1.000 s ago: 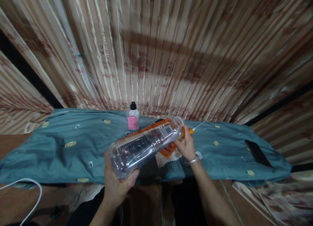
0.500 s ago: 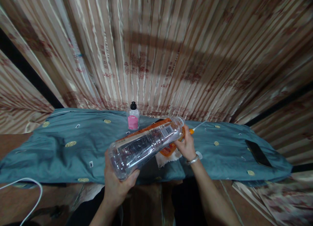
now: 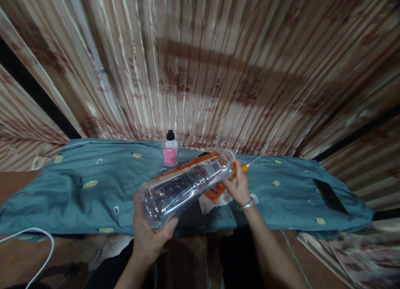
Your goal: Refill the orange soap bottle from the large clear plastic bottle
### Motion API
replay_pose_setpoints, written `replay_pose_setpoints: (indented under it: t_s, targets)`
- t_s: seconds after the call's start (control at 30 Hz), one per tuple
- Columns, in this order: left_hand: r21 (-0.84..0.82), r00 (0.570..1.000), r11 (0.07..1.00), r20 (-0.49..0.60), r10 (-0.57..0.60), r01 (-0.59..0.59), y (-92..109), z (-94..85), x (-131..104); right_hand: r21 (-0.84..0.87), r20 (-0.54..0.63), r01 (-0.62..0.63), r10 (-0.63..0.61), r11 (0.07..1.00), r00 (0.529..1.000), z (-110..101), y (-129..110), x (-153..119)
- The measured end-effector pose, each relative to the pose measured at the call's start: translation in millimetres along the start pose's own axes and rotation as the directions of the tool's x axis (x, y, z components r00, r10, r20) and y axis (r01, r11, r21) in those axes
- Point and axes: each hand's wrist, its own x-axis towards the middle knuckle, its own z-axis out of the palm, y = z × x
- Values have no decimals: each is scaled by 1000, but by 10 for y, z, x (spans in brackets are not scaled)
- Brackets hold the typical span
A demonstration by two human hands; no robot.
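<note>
My left hand point(image 3: 151, 237) is wrapped round the base of a large clear plastic bottle point(image 3: 187, 184) with an orange label and a barcode. The bottle lies tilted in the air, its neck up to the right. My right hand point(image 3: 238, 184), with a bracelet on its wrist, is closed by the bottle's neck, around the upper part of an orange bottle point(image 3: 215, 191) partly hidden behind the clear one. An orange cap point(image 3: 245, 168) with a thin white tip sticks out past my right fingers. A white wipe or paper point(image 3: 212, 206) lies beneath the orange bottle.
A small clear bottle point(image 3: 170, 151) with a pink label and black cap stands at the back. A black phone point(image 3: 330, 196) lies on the right of the teal cloth point(image 3: 71, 197). A round white piece point(image 3: 255, 198) shows beside my right wrist. A white cable point(image 3: 46, 251) hangs lower left.
</note>
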Motion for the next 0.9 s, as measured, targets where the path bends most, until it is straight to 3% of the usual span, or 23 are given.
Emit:
replay_pose_setpoints:
  t_s: [0.47,0.9]
  targets:
    - [-45,999,998,-27,-36,35,89,37,28,-9,-15,-13,13,1000,1000,8,28,-3]
    - [-28,1000,999,-7,-30,30,46,24,19,-1,-7,-21,21,1000,1000,3,8,-5]
